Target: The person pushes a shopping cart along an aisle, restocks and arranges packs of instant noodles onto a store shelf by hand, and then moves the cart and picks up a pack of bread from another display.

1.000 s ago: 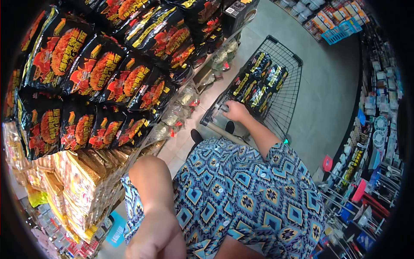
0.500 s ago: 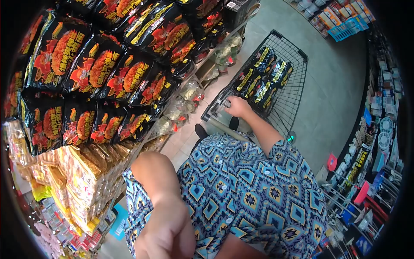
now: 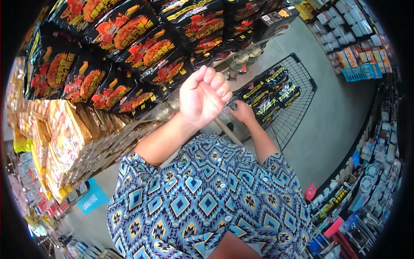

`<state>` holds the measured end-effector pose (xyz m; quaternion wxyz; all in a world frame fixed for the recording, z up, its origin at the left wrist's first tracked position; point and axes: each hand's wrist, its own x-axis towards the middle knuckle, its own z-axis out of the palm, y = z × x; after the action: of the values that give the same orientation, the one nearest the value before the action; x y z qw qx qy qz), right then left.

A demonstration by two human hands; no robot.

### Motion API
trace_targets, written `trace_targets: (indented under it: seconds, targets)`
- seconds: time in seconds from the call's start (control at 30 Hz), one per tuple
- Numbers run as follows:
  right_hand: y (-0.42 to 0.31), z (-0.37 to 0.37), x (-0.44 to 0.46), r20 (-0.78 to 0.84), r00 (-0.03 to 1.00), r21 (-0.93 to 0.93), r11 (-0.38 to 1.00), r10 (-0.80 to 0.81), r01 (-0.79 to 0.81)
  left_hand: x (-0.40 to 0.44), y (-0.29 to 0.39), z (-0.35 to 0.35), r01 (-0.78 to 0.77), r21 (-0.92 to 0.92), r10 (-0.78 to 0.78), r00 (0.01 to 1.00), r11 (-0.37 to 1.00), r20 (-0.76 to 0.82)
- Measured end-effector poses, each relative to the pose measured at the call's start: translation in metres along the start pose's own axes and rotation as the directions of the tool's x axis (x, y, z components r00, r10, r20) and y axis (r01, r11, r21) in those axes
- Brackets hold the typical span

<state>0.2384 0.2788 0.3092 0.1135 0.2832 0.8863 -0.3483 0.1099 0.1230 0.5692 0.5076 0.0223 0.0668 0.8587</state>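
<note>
Inside a shop, we look over a smooth grey floor [image 3: 336, 116] between dense displays: gold-wrapped packs [image 3: 64, 146] gleaming under the light at left, a blue basket [image 3: 362, 72] before the far-right shelves [image 3: 340, 26], small goods [image 3: 366, 172] lining the right, and a blue lettered panel [image 3: 92, 197] at near left.

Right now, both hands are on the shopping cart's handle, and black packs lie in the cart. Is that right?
Not quite: the head view shows only the right hand at the handle. The left hand is raised off it, fingers curled and palm toward the camera. The black packs do lie in the cart.
</note>
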Motion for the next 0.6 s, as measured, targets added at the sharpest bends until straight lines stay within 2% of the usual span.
trace_targets:
  seconds: [0.13,0.2,0.33,0.43,0.5,0.53,0.6]
  targets:
    - [0.001,0.002,0.004,-0.009,1.0,0.002,1.0,-0.02,0.02,-0.002,0.001,0.001,-0.005,-0.019,0.006,0.999,1.0,0.044]
    - [-0.003,-0.001,0.003,0.035,0.999,0.029,0.999,0.041,-0.042,-0.004,0.003,-0.003,0.016,-0.009,-0.015,0.997,1.0,0.073]
    - [-0.001,0.002,0.004,-0.009,1.0,-0.005,1.0,0.018,-0.018,-0.007,0.005,-0.009,0.017,-0.017,-0.016,0.998,1.0,0.063]
    - [-0.001,0.004,0.005,0.014,0.999,-0.003,0.999,0.046,-0.046,-0.008,0.005,-0.007,0.005,0.001,-0.005,0.994,1.0,0.111]
    - [0.0,0.005,0.006,0.018,0.999,-0.01,0.999,0.041,-0.04,-0.012,0.003,0.002,-0.047,0.114,0.048,0.999,0.992,-0.008]
    - [-0.001,0.005,0.006,0.023,0.999,-0.01,0.999,0.037,-0.037,-0.013,0.003,0.001,-0.052,0.11,0.053,0.999,0.993,-0.005]
    - [-0.002,0.004,0.005,0.028,0.999,-0.015,0.999,0.036,-0.036,-0.016,0.004,-0.002,-0.07,0.242,0.052,0.996,0.968,0.077]
